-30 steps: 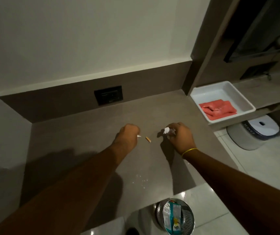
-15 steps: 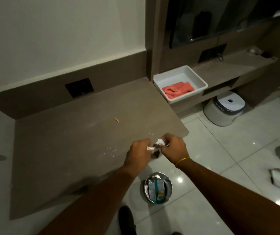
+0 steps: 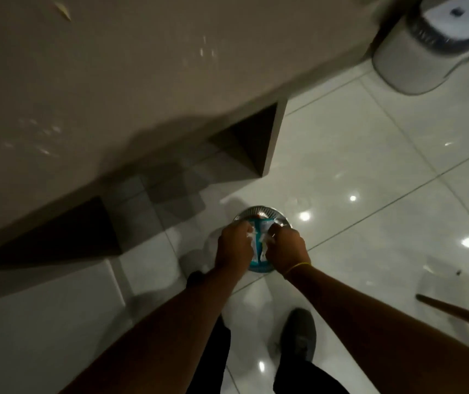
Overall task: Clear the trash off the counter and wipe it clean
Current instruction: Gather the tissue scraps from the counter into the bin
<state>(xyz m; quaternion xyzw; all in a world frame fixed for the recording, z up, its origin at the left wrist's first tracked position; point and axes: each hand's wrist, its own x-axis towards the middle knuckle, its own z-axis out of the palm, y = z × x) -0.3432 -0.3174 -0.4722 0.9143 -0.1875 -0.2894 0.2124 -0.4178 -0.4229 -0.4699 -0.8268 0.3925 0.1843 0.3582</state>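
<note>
Both my hands hang over the round metal trash bin (image 3: 259, 214) on the floor. My left hand (image 3: 233, 248) is closed on small white paper scraps (image 3: 249, 236). My right hand (image 3: 286, 250), with a yellow band at the wrist, is also closed on white scraps (image 3: 267, 237). A teal and white packet (image 3: 258, 253) lies inside the bin between the hands. The brown counter (image 3: 114, 95) fills the upper left. A small tan scrap (image 3: 64, 10) lies near its far edge, and pale crumbs (image 3: 35, 137) are scattered on it.
A white cylindrical appliance (image 3: 415, 44) stands on the glossy tiled floor at the top right. A wooden stick (image 3: 455, 311) juts in from the right edge. My dark shoe (image 3: 298, 334) is below the bin. The counter's corner (image 3: 280, 132) overhangs just beyond the bin.
My view has swung down from the counter to the floor. Both hands have moved off the counter edge with the white scraps and now sit right above the bin.
</note>
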